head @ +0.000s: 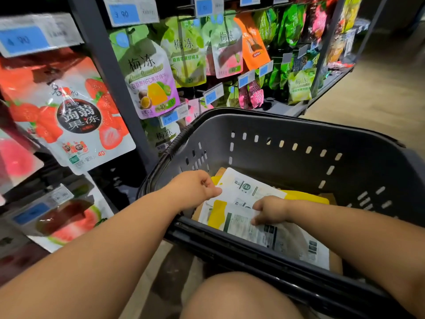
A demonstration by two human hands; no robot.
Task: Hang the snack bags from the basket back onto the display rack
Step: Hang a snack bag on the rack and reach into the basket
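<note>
Dark grey basket [287, 134] beside display rack [108, 65]. Two white-and-yellow snack bags lie printed back up on basket floor, near left corner. Left hand [195, 189] pinches left edge of upper snack bag [248, 186]. Right hand [271, 211], fingers curled, grips lower snack bag [264, 233] by near rim. Strawberry jelly pouch [76, 116] hangs on rack, left.

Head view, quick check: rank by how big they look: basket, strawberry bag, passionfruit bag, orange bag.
1. basket
2. strawberry bag
3. passionfruit bag
4. orange bag
The three hanging bags sit progressively farther from the camera, so their true sizes may be alike; only the apparent order is sure.
</note>
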